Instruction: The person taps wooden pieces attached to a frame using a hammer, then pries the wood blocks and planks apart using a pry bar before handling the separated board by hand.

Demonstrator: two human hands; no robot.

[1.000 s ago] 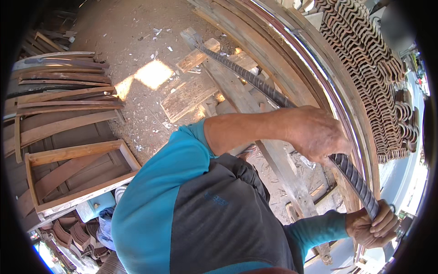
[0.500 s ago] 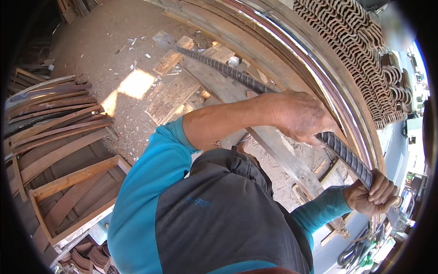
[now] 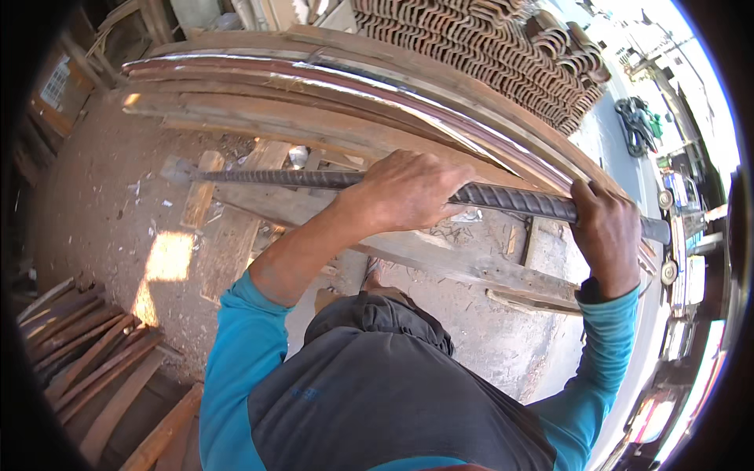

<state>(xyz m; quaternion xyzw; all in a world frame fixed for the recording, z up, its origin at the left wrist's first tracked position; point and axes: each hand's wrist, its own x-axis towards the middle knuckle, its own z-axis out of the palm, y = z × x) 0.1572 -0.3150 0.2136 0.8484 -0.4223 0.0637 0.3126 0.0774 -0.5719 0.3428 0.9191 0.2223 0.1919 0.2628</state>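
A long dark ribbed steel bar (image 3: 518, 202) lies nearly level across my view, with a flattened, paler blade at its left end. My left hand (image 3: 416, 190) is wrapped over the bar around its middle, knuckles up. Near the bar's right end my right hand (image 3: 609, 228) grips it too, and a short stub sticks out beyond the fingers. Below the bar, a grey wooden beam (image 3: 471, 263) runs over the ground, with a wooden block (image 3: 203, 188) beside the blade end. Whether the blade touches anything is hard to tell.
Long timber planks (image 3: 314, 118) lie stacked ahead, with curved roof tiles (image 3: 463, 55) piled behind them. Wooden slats (image 3: 94, 345) are heaped at the lower left. A motorbike (image 3: 638, 125) and parked vehicles (image 3: 691, 279) stand to the right. My foot (image 3: 372, 273) shows below the beam.
The view has turned, and the bar has gone from a steep slant to nearly level. My right hand has risen with its end. Both hands have kept hold.
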